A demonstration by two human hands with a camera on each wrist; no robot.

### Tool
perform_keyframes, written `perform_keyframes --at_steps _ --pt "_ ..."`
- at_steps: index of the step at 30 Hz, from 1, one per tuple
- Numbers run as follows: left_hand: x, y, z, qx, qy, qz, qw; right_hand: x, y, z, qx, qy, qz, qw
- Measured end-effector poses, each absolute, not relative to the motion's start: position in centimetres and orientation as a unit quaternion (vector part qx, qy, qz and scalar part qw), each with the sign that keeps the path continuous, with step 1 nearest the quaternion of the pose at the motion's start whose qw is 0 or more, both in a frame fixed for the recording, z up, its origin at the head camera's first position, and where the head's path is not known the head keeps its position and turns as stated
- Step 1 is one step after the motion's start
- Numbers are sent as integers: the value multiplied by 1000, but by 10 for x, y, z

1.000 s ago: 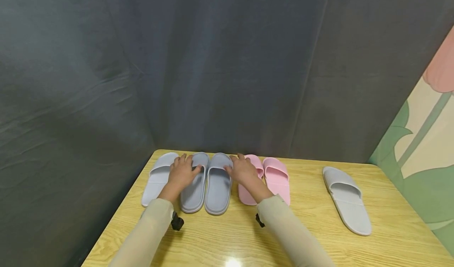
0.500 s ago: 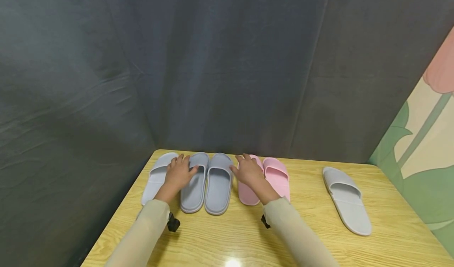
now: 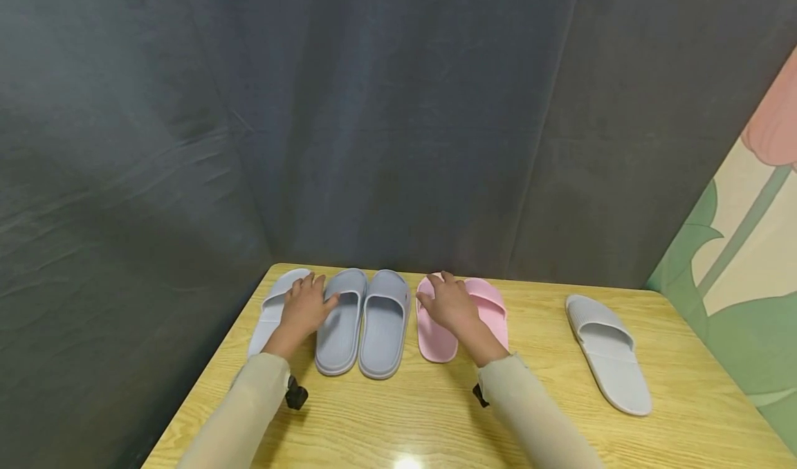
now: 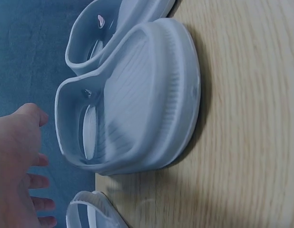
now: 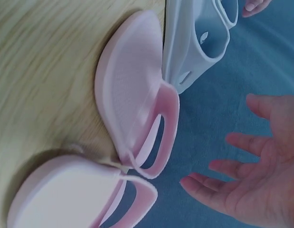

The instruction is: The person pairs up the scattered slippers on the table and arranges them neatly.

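Note:
Two grey-blue slippers stand side by side, the left one (image 3: 337,337) and the right one (image 3: 380,337), toes toward the curtain. My left hand (image 3: 304,308) hovers with spread fingers between the left grey-blue slipper and a pale slipper (image 3: 264,327), partly covering the pale one. In the left wrist view that hand (image 4: 16,161) is apart from the slippers and holds nothing. Over the pink pair hangs my right hand (image 3: 453,306), fingers spread. It overlaps the left pink slipper (image 3: 436,341) and the right pink slipper (image 3: 492,317). The right wrist view shows that hand (image 5: 261,171) beside their straps, holding nothing.
A single light grey slipper (image 3: 613,365) lies slanted at the right of the wooden table (image 3: 373,427). A dark curtain (image 3: 398,123) hangs behind and to the left. The painted wall (image 3: 747,303) borders the table on the right.
My hands have moved apart: the left one a little leftward off the grey-blue slipper, the right one rightward from the grey-blue slipper to over the pink pair. The slippers have stayed in place.

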State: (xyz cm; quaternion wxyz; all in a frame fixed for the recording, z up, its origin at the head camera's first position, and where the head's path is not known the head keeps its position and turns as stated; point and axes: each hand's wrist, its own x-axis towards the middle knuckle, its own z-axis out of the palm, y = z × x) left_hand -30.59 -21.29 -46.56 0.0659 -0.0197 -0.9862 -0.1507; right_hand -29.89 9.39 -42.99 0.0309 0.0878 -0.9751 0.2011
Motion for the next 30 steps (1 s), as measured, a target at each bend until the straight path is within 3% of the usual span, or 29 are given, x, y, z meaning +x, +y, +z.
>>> perform_keyframes --at_steps 30 --pt "-306 -233 -465 -8 -982 -177 62 -288 151 -424 53 -981 185 33"
